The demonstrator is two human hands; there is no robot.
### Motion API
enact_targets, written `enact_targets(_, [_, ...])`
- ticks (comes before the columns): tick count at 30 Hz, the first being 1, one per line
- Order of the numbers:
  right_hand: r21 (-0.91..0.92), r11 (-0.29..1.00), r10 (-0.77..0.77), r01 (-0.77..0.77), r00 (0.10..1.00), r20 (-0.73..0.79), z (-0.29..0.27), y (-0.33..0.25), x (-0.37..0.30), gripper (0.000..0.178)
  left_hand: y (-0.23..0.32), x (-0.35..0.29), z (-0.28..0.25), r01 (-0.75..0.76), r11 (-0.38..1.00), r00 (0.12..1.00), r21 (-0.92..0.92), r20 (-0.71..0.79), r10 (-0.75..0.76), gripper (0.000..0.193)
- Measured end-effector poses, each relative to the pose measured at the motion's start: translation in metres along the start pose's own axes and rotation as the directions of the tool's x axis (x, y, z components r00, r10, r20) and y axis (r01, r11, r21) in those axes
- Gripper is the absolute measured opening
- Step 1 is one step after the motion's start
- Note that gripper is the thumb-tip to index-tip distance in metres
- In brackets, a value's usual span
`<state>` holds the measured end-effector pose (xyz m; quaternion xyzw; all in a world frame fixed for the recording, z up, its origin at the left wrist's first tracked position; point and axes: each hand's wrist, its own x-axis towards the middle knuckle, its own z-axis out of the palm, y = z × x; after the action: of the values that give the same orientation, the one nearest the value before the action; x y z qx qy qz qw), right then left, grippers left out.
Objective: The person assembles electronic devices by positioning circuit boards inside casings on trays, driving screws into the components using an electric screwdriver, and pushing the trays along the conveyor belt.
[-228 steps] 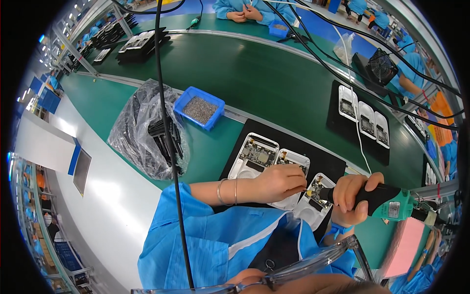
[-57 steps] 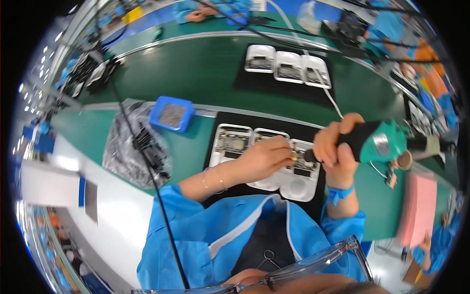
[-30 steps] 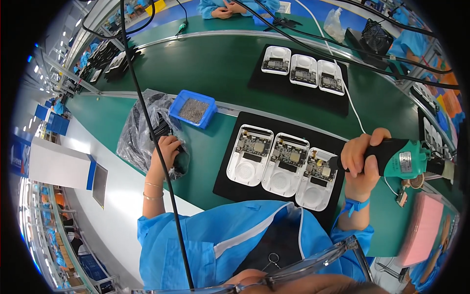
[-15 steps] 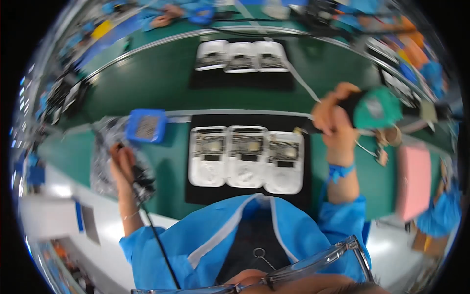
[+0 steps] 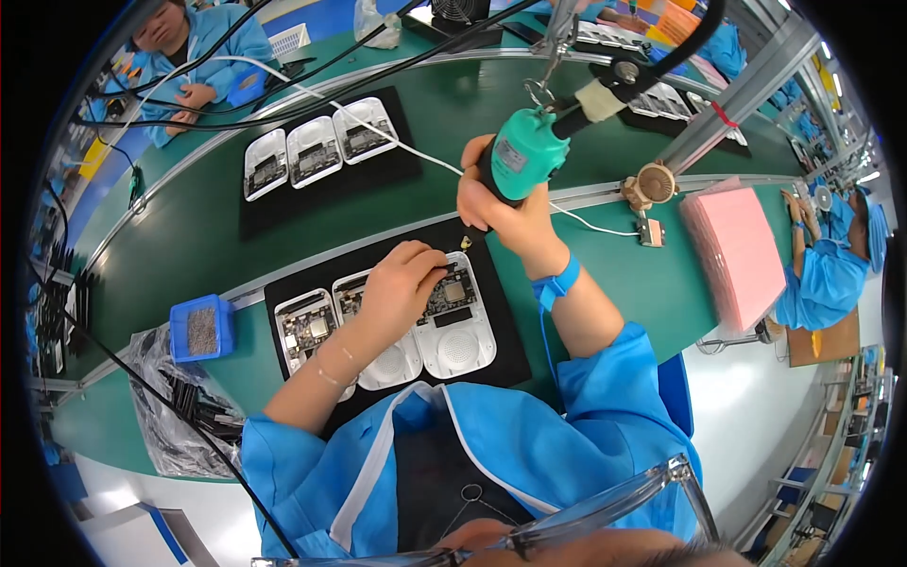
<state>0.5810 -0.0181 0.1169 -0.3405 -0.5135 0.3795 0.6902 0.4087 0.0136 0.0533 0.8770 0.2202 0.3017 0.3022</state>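
Observation:
My right hand is wrapped round a green and black electric screwdriver. Its brass-coloured tip points down just above the top edge of the right-hand white housing. Over that housing's upper part my left hand is closed, fingertips pinched by a small dark piece near the circuit board; what they hold is mostly hidden. Beside it lie a middle white housing, partly covered by my left hand, and a left one under my forearm. All three rest on a black mat.
A blue tray of small metal parts stands at left, near a clear plastic bag of black strips. Three more white housings lie beyond the rail. Pink foam and a small fan are at right. Co-workers sit around.
My left hand has moved from the plastic bag to the right-hand housing. The screwdriver now stands over that housing's top edge. The whole view has turned and shifted.

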Motion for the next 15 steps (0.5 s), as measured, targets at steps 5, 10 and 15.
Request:
enact_targets(5, [0.013,1.000,0.022,-0.022,0.999,0.041,-0.005,0.005,0.003,0.022,-0.014,0.011,0.019,-0.121,0.985,0.992,0.120,-0.031,0.126,0.016])
enact_targets(10, [-0.001,0.998,0.060,-0.060,0.996,0.068,-0.006,0.013,0.004,0.023,-0.013,0.014,0.024,-0.126,0.983,0.991,0.131,-0.026,0.131,0.018])
enact_targets(15, [0.005,0.998,0.069,-0.070,0.996,0.064,-0.004,0.012,0.004,0.023,-0.014,0.011,0.026,-0.013,1.000,1.000,-0.016,0.001,0.013,0.018])
